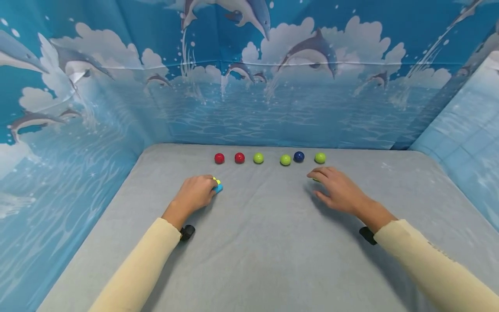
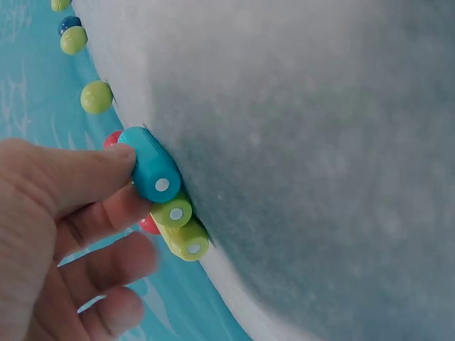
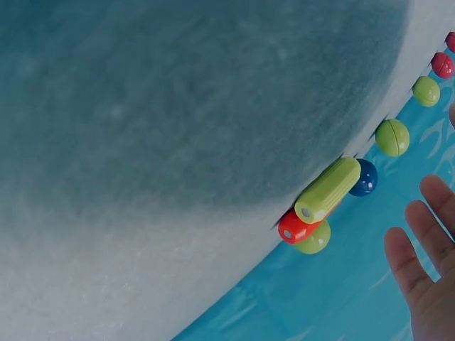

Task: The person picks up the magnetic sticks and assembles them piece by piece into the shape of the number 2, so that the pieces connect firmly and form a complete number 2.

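Note:
My left hand [image 1: 195, 193] pinches a blue cylinder [image 2: 153, 167] with a white dot on its end, the thumb pressed on its side. Right beside it, in the left wrist view, are a green cylinder [image 2: 173, 212] and a yellow-green one [image 2: 186, 240]. My right hand [image 1: 339, 193] hovers with fingers spread over a green ridged cylinder [image 3: 329, 190] and a red cylinder [image 3: 294, 227], which lie side by side. In the right wrist view the fingers are apart from both. From the head view, the right hand hides most of this pair.
Along the back of the grey cloth-covered table [image 1: 257, 242] runs a row of balls: two red balls [image 1: 239, 157], several green balls [image 1: 258, 157] and a dark blue ball [image 1: 299, 156]. A dolphin-print curtain [image 1: 241, 112] rises behind the table and along its sides.

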The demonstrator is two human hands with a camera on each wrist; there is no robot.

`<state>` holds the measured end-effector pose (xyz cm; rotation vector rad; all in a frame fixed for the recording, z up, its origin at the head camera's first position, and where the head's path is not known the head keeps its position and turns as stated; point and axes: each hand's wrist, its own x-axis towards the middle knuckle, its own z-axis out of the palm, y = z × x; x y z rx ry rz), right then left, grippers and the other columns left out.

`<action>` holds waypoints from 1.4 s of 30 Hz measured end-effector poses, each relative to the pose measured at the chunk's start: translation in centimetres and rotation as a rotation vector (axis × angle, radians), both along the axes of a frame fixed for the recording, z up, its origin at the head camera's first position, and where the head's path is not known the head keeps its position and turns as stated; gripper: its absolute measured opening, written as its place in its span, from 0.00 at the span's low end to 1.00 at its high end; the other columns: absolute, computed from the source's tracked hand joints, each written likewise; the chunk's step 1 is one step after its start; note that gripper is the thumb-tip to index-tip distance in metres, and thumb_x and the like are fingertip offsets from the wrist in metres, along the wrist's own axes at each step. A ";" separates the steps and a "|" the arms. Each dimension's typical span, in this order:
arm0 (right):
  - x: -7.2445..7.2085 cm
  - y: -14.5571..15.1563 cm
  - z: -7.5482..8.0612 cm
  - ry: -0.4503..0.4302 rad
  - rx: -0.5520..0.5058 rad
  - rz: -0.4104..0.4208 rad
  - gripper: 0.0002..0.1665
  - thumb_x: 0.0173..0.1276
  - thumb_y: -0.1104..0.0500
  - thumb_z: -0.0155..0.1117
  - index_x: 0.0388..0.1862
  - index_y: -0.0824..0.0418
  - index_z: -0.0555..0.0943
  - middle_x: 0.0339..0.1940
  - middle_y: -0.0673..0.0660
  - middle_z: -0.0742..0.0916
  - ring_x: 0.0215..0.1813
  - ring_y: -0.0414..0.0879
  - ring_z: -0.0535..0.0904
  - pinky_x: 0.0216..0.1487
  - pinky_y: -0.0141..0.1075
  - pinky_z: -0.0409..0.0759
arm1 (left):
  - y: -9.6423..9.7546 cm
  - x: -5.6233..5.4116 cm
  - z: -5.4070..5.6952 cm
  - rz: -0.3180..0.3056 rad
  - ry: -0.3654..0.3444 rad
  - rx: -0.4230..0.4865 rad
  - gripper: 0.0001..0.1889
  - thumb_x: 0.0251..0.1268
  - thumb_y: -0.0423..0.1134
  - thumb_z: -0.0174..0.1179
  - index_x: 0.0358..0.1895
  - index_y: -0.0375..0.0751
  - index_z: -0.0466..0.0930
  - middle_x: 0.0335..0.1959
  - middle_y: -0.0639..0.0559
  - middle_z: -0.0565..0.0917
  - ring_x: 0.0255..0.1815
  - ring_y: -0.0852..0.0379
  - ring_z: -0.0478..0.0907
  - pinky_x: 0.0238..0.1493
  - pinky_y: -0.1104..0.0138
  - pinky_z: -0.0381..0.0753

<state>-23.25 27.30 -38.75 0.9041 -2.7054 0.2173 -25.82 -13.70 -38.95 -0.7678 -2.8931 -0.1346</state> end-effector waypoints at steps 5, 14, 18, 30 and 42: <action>0.0 0.0 0.0 -0.018 -0.017 -0.009 0.29 0.61 0.60 0.72 0.61 0.64 0.77 0.58 0.63 0.81 0.59 0.60 0.77 0.58 0.57 0.76 | 0.1 -0.2 0.1 0.000 -0.006 -0.056 0.12 0.60 0.42 0.71 0.44 0.42 0.86 0.35 0.51 0.83 0.32 0.56 0.80 0.36 0.59 0.83; -0.1 -0.1 0.1 -0.040 -0.013 -0.016 0.29 0.62 0.60 0.71 0.62 0.64 0.76 0.59 0.63 0.81 0.61 0.61 0.77 0.59 0.58 0.76 | 0.3 -0.1 0.0 -0.003 0.015 -0.042 0.06 0.61 0.37 0.68 0.40 0.41 0.86 0.30 0.51 0.80 0.30 0.56 0.77 0.31 0.59 0.80; -0.2 0.0 0.2 -0.045 -0.005 -0.027 0.29 0.63 0.60 0.71 0.62 0.65 0.76 0.60 0.63 0.80 0.61 0.61 0.76 0.59 0.58 0.76 | 0.3 0.1 0.0 -0.049 -0.012 -0.003 0.05 0.61 0.36 0.66 0.40 0.43 0.87 0.34 0.52 0.81 0.34 0.56 0.78 0.38 0.59 0.83; -0.5 -0.1 0.3 -0.062 -0.016 -0.021 0.27 0.63 0.59 0.71 0.60 0.64 0.78 0.59 0.63 0.81 0.61 0.61 0.76 0.59 0.59 0.75 | 2.5 -0.1 0.2 -0.110 -0.159 0.156 0.09 0.66 0.37 0.64 0.47 0.42 0.86 0.43 0.52 0.83 0.42 0.56 0.78 0.53 0.60 0.82; -1.2 -0.9 0.7 -0.103 -0.024 -0.032 0.24 0.64 0.60 0.70 0.59 0.64 0.79 0.60 0.64 0.80 0.61 0.62 0.76 0.60 0.59 0.75 | 7.2 -1.5 0.2 -0.102 -0.303 0.268 0.14 0.67 0.37 0.63 0.54 0.43 0.85 0.47 0.51 0.85 0.45 0.56 0.78 0.53 0.62 0.80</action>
